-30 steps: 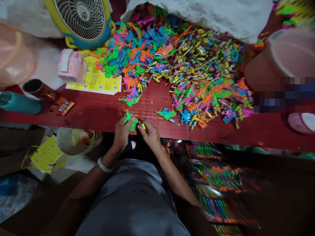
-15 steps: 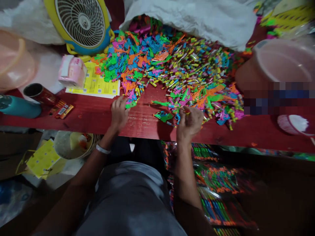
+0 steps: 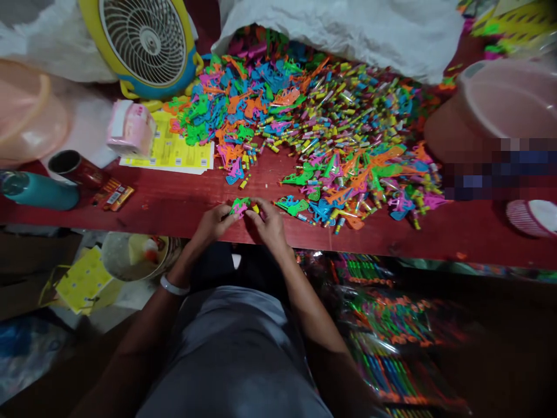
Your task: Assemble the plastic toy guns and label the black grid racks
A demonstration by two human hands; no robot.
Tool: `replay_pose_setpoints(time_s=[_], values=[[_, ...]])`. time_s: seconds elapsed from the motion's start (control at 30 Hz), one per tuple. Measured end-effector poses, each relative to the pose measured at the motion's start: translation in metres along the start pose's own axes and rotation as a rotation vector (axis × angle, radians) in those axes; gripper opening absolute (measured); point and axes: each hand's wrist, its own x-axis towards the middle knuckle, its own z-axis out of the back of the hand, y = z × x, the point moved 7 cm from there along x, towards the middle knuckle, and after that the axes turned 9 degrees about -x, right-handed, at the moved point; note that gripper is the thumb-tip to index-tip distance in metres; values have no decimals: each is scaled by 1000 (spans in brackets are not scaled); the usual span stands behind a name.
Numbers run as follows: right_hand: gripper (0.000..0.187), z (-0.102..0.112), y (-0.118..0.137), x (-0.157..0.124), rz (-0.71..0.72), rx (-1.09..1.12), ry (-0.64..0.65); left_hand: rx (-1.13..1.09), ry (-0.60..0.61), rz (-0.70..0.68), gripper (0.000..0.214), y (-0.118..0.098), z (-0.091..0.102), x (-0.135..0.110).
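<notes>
At the table's near edge my left hand [image 3: 216,223] pinches small plastic toy pieces [image 3: 239,206], one green and one pink. Facing it, my right hand [image 3: 270,226] is closed around a small yellow tube-like piece [image 3: 256,208], partly hidden by the fingers. Both hands are close together, with fingertips almost meeting at the pieces. Just right of them lies a green and blue toy piece [image 3: 293,205] on the red table [image 3: 200,197]. Beyond it spreads a heap of gun-shaped plastic pieces [image 3: 243,104] and short clear tubes with coloured ends [image 3: 339,110].
A yellow fan [image 3: 148,40], a pink tissue pack [image 3: 130,128], yellow printed sheets [image 3: 187,155] and a teal bottle [image 3: 41,190] are on the left. A pink basin [image 3: 500,110] stands at right. Bagged toys [image 3: 391,316] lie below the table edge; a bucket [image 3: 130,258] is below left.
My right hand has come left from the heap to meet my left hand. My left hand has moved down and right from the sheets, carrying the green piece.
</notes>
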Motion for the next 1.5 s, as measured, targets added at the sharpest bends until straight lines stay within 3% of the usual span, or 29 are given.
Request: replay_pose_setpoints(time_s=[0.1,0.27,0.47,0.6,0.73,0.83,0.9,1.07,1.27,1.5], values=[[40,1,-4,-4,-128,116,-21,-110,-32,37,20,4,-4,-12],[45,-7,-2,-14,-299,381,142,-297,20,99,28,15,-28,-22],[49,19,1,-4,-300,410,127,-196,180,143,23,6,-30,-19],[51,13,2,-14,-367,441,111,-446,-16,118,25,1,-19,-17],[50,-12,3,-38,-506,584,60,-662,-100,122,31,5,-33,-24],[46,-21,9,-42,-414,504,158,-653,-189,92,31,6,-33,-28],[41,-14,11,-38,-298,370,169,-638,-248,96,30,7,-28,-29],[30,14,17,-21,-30,68,130,-564,-185,86,28,3,-23,-27],[31,13,20,-16,43,40,172,-417,-94,48,23,-2,-30,-30],[34,9,22,-22,145,-63,200,-409,-102,34,27,-3,-27,-30]])
